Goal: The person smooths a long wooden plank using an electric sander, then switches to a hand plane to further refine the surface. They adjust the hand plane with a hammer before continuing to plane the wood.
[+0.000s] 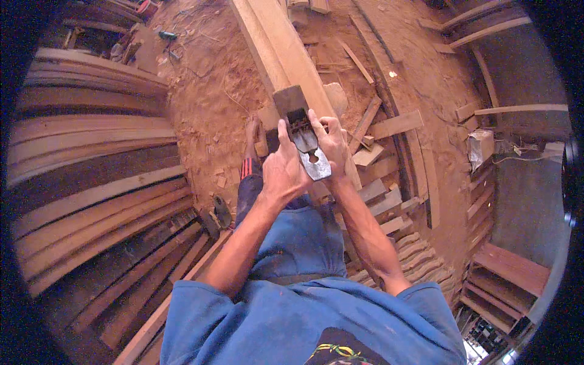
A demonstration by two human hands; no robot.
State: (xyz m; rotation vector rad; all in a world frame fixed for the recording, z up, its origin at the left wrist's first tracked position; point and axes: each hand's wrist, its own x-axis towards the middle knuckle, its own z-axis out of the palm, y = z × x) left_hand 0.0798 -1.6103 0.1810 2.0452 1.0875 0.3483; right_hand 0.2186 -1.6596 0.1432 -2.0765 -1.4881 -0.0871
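A wooden hand plane point(288, 100) with a shiny metal blade point(315, 165) rests on a long pale board point(292, 45) that runs away from me. My left hand point(283, 170) grips the plane's left side, its index finger stretched forward along the body. On the other side my right hand point(331, 143) holds the plane, index finger lying along its edge and the other fingers curled. The blade's rear end sticks up between both hands. Their palms and the plane's handles are mostly hidden from above.
Long planks point(103, 134) are stacked along the left. Wood offcuts point(368, 155) lie to the right of the board on the dusty brown floor point(207, 79). Farther right are a wrapped block point(480, 149) and a reddish wooden shelf point(511, 267). A bare foot point(252, 134) stands left of the board.
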